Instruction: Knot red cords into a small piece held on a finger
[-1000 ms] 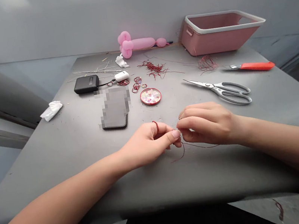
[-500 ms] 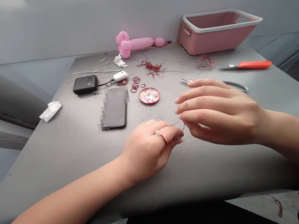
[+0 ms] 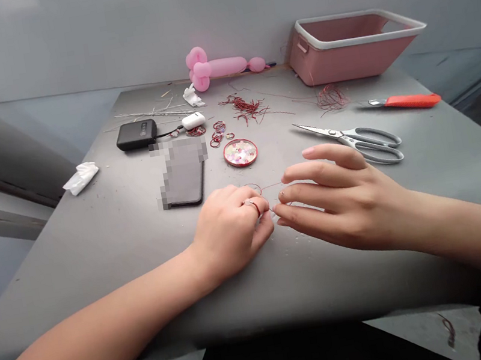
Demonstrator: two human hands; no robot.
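Observation:
Near the front middle of the table, my left hand (image 3: 232,230) is closed, thumb and index finger pinched on a thin red wire (image 3: 272,185). A ring with a pale bead sits on one of its fingers. Just to the right, my right hand (image 3: 344,203) has thumb and index fingertips together at the wire, while its other fingers are fanned out. Loops of wire show between the hands; the piece inside the left pinch is hidden. Beyond the hands lies a red-rimmed round dish (image 3: 240,153) of small beads. Scissors (image 3: 353,139) rest just past my right hand.
A phone (image 3: 185,179), a black power bank (image 3: 137,135) and a white earbud case (image 3: 193,121) lie left of centre. Red rings (image 3: 217,138) and wire scraps (image 3: 244,106) are behind the dish. A pink bin (image 3: 340,61), balloon (image 3: 225,67) and orange-handled cutter (image 3: 413,101) are farther back.
Both hands have shifted slightly left, and my right hand has dropped lower, uncovering the scissors. More of the wire now shows between them.

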